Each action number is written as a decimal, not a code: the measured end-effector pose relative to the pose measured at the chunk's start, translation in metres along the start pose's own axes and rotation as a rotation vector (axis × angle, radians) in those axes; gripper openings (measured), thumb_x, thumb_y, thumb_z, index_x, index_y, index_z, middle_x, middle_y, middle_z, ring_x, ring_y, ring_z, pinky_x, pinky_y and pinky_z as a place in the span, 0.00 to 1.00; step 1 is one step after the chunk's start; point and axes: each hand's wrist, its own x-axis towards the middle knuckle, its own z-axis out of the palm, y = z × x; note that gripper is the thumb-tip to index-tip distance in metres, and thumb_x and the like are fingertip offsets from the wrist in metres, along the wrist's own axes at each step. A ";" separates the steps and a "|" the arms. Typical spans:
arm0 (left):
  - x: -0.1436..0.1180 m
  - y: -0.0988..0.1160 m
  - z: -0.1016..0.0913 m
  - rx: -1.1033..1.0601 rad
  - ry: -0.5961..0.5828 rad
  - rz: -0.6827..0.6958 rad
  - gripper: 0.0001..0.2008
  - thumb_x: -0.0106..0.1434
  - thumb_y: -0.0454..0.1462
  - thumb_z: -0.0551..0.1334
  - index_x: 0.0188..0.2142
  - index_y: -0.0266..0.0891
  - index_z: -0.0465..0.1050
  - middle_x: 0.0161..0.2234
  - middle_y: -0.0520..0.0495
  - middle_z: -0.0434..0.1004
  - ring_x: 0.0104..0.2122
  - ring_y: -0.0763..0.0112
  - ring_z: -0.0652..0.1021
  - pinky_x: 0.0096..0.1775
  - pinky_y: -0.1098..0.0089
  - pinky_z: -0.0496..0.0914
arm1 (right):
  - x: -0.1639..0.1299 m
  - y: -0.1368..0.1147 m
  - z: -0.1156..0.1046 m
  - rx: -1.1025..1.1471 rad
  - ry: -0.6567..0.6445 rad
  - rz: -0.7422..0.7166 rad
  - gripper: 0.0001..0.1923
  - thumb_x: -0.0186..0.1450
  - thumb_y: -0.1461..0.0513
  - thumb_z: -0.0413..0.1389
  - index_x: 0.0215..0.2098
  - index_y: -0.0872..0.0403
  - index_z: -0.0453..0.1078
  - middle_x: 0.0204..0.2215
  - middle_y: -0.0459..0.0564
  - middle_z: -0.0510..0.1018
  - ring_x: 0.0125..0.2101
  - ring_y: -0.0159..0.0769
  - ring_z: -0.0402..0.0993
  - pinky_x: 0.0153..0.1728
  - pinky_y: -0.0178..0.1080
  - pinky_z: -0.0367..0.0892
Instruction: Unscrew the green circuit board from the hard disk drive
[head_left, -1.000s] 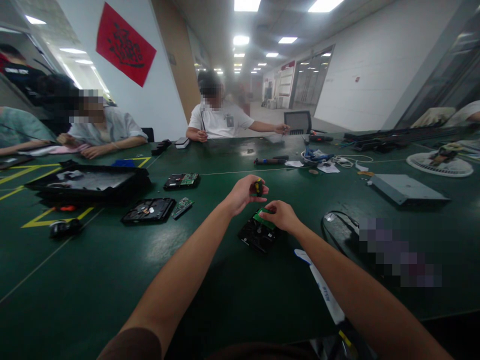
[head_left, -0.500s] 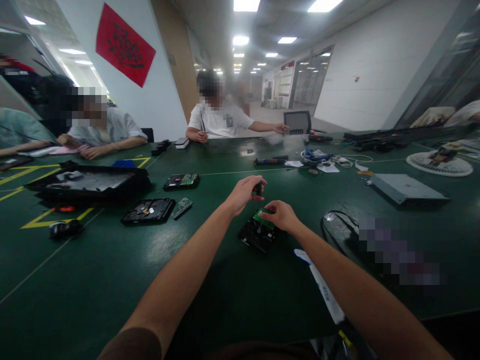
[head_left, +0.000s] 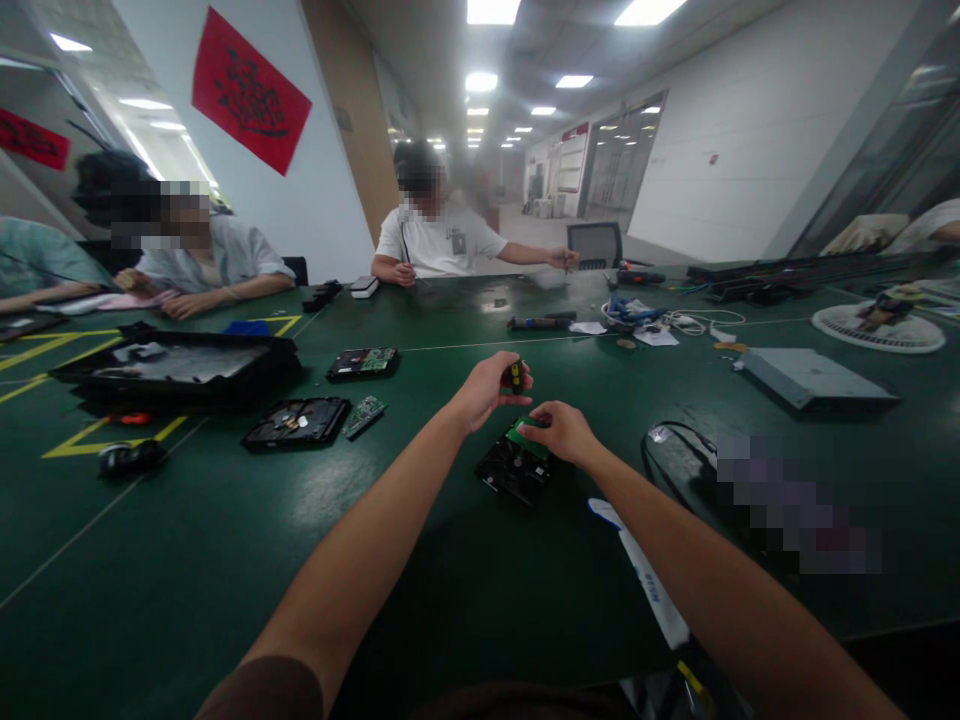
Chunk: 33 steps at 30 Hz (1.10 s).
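Observation:
A black hard drive (head_left: 513, 470) lies on the green table in front of me, with a small green circuit board (head_left: 526, 437) on its far end. My left hand (head_left: 486, 385) is closed around the black-and-yellow handle of a screwdriver (head_left: 515, 376), held upright over the drive's far end. My right hand (head_left: 561, 432) rests on the drive's right far corner, fingers pinching the green board. The screwdriver's tip is hidden behind my right hand's fingers.
Two more opened drives (head_left: 297, 421) (head_left: 363, 362) and a loose board (head_left: 365, 414) lie to the left beside a black tray (head_left: 176, 365). A grey flat box (head_left: 816, 378), cables (head_left: 679, 455) and tools sit to the right. Other people sit at the far and left sides.
My left hand has turned the screwdriver handle slightly in place, its yellow mark hiding and showing again. My right hand and the drive have stayed put.

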 end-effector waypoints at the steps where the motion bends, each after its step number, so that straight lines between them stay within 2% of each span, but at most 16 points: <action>1: 0.000 0.001 -0.001 0.018 -0.005 0.000 0.15 0.67 0.45 0.59 0.36 0.35 0.76 0.34 0.41 0.78 0.37 0.63 0.79 0.38 0.62 0.80 | 0.000 0.000 0.000 0.003 -0.001 0.001 0.19 0.61 0.50 0.68 0.43 0.53 0.80 0.43 0.52 0.84 0.41 0.41 0.80 0.38 0.38 0.69; 11: -0.001 0.007 -0.004 0.066 -0.046 -0.023 0.17 0.67 0.46 0.59 0.36 0.35 0.78 0.33 0.41 0.78 0.35 0.64 0.78 0.38 0.61 0.79 | -0.001 -0.001 -0.001 0.010 -0.012 0.013 0.19 0.61 0.49 0.67 0.43 0.53 0.80 0.42 0.52 0.84 0.41 0.41 0.79 0.37 0.38 0.68; 19: -0.002 0.003 -0.002 0.094 -0.040 0.018 0.21 0.64 0.53 0.65 0.35 0.35 0.77 0.33 0.43 0.77 0.35 0.66 0.77 0.37 0.64 0.78 | 0.001 0.000 0.000 -0.008 0.003 -0.002 0.17 0.61 0.50 0.68 0.42 0.52 0.80 0.42 0.51 0.84 0.41 0.40 0.79 0.39 0.37 0.69; 25: -0.004 0.007 -0.001 0.214 0.011 0.049 0.19 0.66 0.49 0.63 0.36 0.34 0.78 0.33 0.41 0.77 0.35 0.64 0.78 0.32 0.67 0.77 | 0.001 0.002 0.001 -0.005 0.009 -0.011 0.18 0.61 0.50 0.67 0.42 0.53 0.80 0.42 0.52 0.84 0.41 0.42 0.79 0.38 0.38 0.69; 30: -0.005 0.009 0.002 0.193 0.073 0.052 0.13 0.66 0.45 0.63 0.37 0.36 0.72 0.33 0.42 0.78 0.33 0.64 0.79 0.31 0.65 0.78 | 0.000 0.003 0.001 -0.007 0.013 -0.012 0.17 0.61 0.50 0.68 0.41 0.52 0.80 0.42 0.51 0.83 0.40 0.40 0.79 0.37 0.37 0.68; 33: -0.005 0.008 0.003 0.158 0.066 0.050 0.12 0.66 0.45 0.63 0.36 0.36 0.71 0.33 0.40 0.79 0.34 0.62 0.80 0.33 0.63 0.79 | 0.000 0.002 0.001 -0.010 0.012 -0.005 0.18 0.61 0.50 0.67 0.42 0.52 0.79 0.42 0.51 0.83 0.41 0.40 0.79 0.37 0.37 0.68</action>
